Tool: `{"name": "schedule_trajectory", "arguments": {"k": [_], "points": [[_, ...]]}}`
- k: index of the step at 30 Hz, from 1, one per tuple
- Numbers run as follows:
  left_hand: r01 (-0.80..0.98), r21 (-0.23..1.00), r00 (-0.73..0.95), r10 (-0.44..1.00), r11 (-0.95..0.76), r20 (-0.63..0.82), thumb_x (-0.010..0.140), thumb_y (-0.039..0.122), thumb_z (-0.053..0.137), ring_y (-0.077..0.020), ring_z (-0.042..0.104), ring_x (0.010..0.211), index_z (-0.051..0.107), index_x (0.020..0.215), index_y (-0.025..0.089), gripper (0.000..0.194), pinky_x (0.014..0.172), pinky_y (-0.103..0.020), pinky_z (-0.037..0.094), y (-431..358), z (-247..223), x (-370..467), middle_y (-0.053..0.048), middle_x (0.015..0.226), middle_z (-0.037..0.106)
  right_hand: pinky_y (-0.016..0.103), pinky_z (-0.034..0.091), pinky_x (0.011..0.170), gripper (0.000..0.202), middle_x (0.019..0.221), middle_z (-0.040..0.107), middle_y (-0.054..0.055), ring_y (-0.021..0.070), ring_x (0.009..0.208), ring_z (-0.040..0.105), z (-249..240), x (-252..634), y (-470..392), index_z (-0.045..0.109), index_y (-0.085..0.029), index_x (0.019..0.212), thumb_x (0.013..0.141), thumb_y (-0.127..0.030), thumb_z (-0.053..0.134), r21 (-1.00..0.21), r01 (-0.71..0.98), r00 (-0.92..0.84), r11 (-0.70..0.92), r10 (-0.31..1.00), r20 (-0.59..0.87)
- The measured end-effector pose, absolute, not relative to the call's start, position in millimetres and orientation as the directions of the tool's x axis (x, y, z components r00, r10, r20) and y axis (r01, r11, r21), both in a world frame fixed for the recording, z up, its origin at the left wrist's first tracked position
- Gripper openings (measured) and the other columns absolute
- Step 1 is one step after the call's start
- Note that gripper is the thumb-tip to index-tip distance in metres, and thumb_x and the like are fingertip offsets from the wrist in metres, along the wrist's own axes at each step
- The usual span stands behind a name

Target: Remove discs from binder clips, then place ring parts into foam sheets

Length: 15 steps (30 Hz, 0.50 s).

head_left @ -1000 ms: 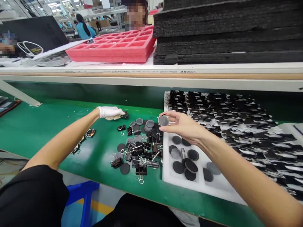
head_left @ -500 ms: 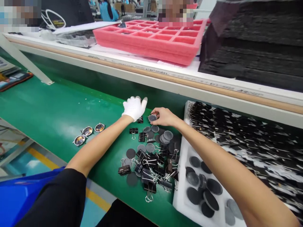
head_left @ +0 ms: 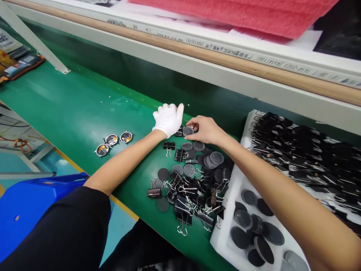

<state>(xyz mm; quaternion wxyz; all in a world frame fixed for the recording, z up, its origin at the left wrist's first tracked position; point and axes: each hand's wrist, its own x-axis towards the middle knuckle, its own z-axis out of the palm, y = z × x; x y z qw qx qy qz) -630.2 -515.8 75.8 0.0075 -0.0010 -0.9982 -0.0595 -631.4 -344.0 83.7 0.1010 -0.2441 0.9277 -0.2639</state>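
Note:
My right hand (head_left: 207, 130) is bare and pinches a round dark lens (head_left: 188, 130) between thumb and fingers, just above the green table. Beside it, my left hand (head_left: 168, 119) wears a white glove; its thumb stands apart and its bent fingers point away from me, holding nothing visible. A black binder clip (head_left: 179, 131) lies between the hands, partly hidden by the glove's edge. Nearer me are loose round lenses (head_left: 189, 170) and a heap of binder clips (head_left: 184, 205). Round metal-rimmed eyewear pieces with mirrored lenses (head_left: 112, 139) lie left of my left forearm.
To the right, a white foam tray (head_left: 220, 235) holds dark round lenses and rows of clips. A shelf edge (head_left: 180, 47) crosses above the green table (head_left: 70, 109), with a red foam block (head_left: 239, 13) on it. A blue plastic object (head_left: 31, 222) stands lower left.
The view has tipped downward, so the shelf shows less. The lens stays in my right hand. My left hand remains near it, its fingers looking more bent.

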Motion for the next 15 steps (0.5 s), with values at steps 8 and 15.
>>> {"name": "schedule_trajectory", "arguments": {"k": [8, 15], "points": [[-0.006, 0.136, -1.0, -0.008, 0.991, 0.009, 0.107, 0.039, 0.022, -0.0367, 0.051, 0.122, 0.047, 0.151, 0.027, 0.051, 0.098, -0.053, 0.04, -516.2, 75.9, -630.7, -0.018, 0.133, 0.056, 0.037, 0.05, 0.076, 0.032, 0.091, 0.067, 0.005, 0.0238, 0.082, 0.064, 81.1, -625.1, -353.7, 0.076, -0.02, 0.095, 0.068, -0.034, 0.087, -0.533, -0.433, -0.862, 0.727, -0.507, 0.009], [-0.008, 0.191, -1.0, -0.012, 0.982, 0.022, 0.108, 0.042, 0.023, -0.036, 0.053, 0.12, 0.053, 0.145, 0.025, 0.05, 0.097, -0.053, 0.041, -518.0, 71.1, -634.7, -0.018, 0.128, 0.059, 0.04, 0.051, 0.081, 0.032, 0.089, 0.067, 0.005, 0.0255, 0.086, 0.065, 81.5, -628.4, -354.6, 0.073, -0.019, 0.094, 0.069, -0.034, 0.086, -0.492, -0.433, -0.861, 0.755, -0.508, -0.021]]}}
